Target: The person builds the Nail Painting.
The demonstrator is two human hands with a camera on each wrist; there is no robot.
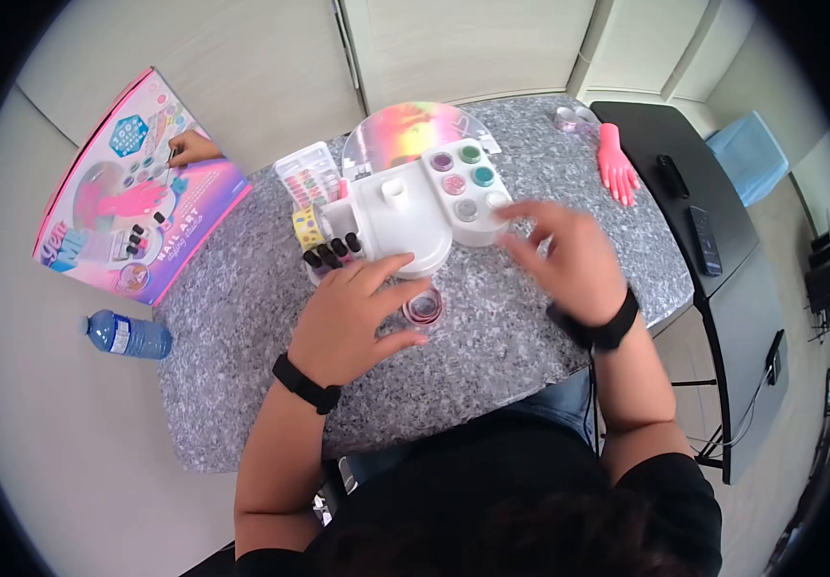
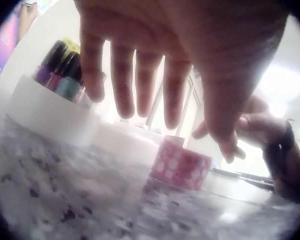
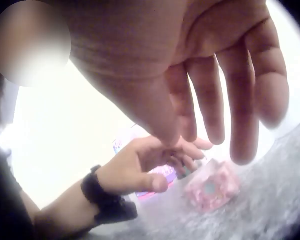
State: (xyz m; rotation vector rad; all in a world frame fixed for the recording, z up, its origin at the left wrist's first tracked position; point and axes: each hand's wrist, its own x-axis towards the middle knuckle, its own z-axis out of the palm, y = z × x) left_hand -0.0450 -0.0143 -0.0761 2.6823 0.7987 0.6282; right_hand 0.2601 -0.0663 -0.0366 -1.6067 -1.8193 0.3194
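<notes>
My left hand [image 1: 352,313] hovers with fingers spread at the front of the white tray [image 1: 403,226], near the black-capped polish bottles [image 1: 333,252]. A pink patterned roll [image 1: 424,306] lies on the table beside its thumb; in the left wrist view the roll [image 2: 182,164] stands below the fingers, showing pale spots. My right hand [image 1: 569,262] is held in the air, fingers extended, by the right end of the pot holder [image 1: 468,231] with its glitter pots. Neither hand holds anything. The right wrist view shows the pink roll [image 3: 212,187] below the right fingers [image 3: 242,110].
A nail art box [image 1: 141,192] stands at the left, with a water bottle [image 1: 129,335] in front of it. Behind the tray is a shiny round panel [image 1: 386,135]. A pink model hand [image 1: 615,165] and small rolls [image 1: 574,118] lie at the back right.
</notes>
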